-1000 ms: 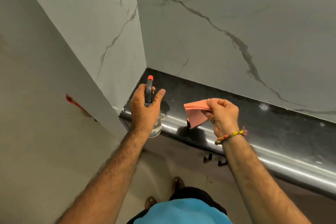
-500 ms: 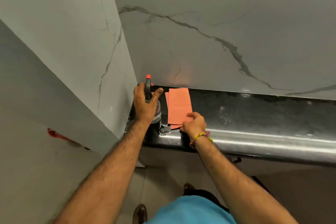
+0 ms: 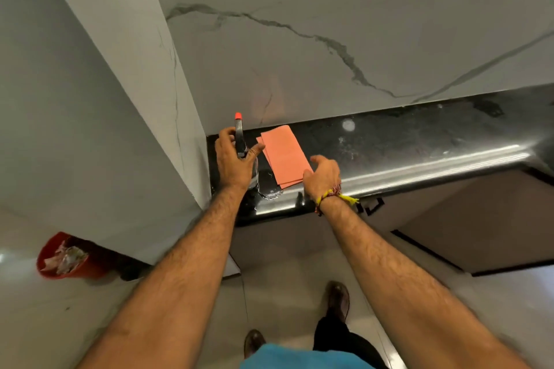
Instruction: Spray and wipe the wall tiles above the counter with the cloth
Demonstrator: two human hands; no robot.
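Marble tiles point(image 3: 329, 75) are backing a black worktop point(image 3: 419, 141); left hand point(image 3: 235, 163) is gripping the sprayer point(image 3: 239, 136) at its left corner, right hand point(image 3: 322, 175) hovering spread beside the flat cloth point(image 3: 284, 156).

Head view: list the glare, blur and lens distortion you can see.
Head view: a bright streak of glare runs along the rounded front edge of the black counter; a faint orange tint on the wall tiles sits above the cloth; the forearms smear with blur toward the bottom corners; wide-angle bending tilts the wall corner and counter line; both hands look fairly sharp.
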